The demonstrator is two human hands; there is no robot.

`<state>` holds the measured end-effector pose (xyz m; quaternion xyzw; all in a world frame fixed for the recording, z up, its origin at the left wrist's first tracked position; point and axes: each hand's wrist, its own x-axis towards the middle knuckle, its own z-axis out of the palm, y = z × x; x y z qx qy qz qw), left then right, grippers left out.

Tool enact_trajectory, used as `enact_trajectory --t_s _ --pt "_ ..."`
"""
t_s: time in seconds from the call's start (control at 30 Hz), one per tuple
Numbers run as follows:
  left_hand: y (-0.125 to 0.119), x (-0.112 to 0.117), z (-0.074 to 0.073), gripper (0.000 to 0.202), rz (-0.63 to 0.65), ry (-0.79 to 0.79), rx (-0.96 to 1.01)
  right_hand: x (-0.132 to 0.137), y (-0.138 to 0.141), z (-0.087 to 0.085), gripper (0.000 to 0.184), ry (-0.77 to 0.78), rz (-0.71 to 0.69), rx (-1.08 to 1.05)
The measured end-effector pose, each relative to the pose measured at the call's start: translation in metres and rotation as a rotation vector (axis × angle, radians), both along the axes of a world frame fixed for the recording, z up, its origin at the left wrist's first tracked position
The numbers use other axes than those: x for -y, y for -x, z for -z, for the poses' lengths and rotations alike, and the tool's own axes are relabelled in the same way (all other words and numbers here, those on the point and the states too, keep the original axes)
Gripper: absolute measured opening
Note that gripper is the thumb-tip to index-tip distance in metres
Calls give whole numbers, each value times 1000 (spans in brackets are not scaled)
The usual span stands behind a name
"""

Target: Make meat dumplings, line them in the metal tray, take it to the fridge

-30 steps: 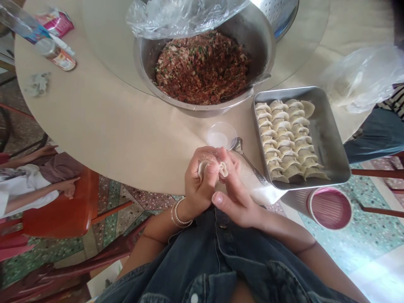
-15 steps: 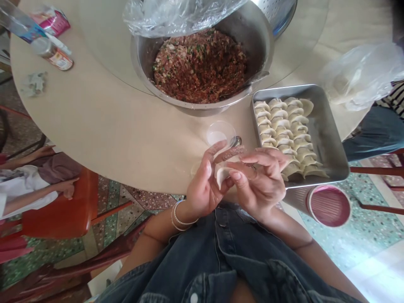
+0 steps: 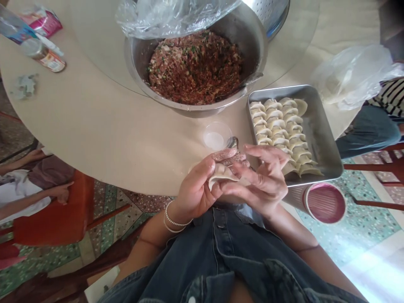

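Note:
A pale, folded dumpling [image 3: 222, 173] is held in front of my body, its curved edge facing up. My left hand [image 3: 200, 183] is closed on it, with thumb and fingers along its left side and meat-smeared fingertips behind. My right hand [image 3: 263, 181] has its thumb and forefinger around the dumpling's right end, while its other fingers are spread. Just beyond the hands are a small clear bowl [image 3: 217, 135] with white contents and a partly hidden metal spoon handle [image 3: 235, 142]. To the right, a metal tray [image 3: 326, 145] bears several rows of dumplings [image 3: 279, 122].
A large metal bowl [image 3: 134, 63] of minced filling [image 3: 192, 71] stands ahead, partly under plastic film [image 3: 176, 19]. A plastic bag [image 3: 353, 75] lies right; a jar [image 3: 44, 54] lies far left. Below the tray is a pink-lined bin [image 3: 326, 203]. People sit at both sides.
The dumpling shows more of its pleated edge and lies flatter in my left hand. My right thumb has slid lower and its fingers have spread. The whole view has shifted slightly.

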<state>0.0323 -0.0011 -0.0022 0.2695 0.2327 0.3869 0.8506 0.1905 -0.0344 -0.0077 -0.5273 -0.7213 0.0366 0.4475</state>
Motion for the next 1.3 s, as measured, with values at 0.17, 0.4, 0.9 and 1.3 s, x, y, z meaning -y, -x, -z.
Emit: enact_trajectory --t_s 0.17,0.4,0.9,1.3 --pt "1 2 -3 40 223 -33 42 -8 -18 -2 31 20 -230 164" --pt "-3 6 -3 49 291 -18 31 3 -42 -9 25 92 -281 159" --pt "49 4 35 28 -336 -381 -779 -83 -220 17 77 495 701 409" --pt "60 -8 61 29 -176 -1222 -1397 -32 -122 -28 14 219 283 427"
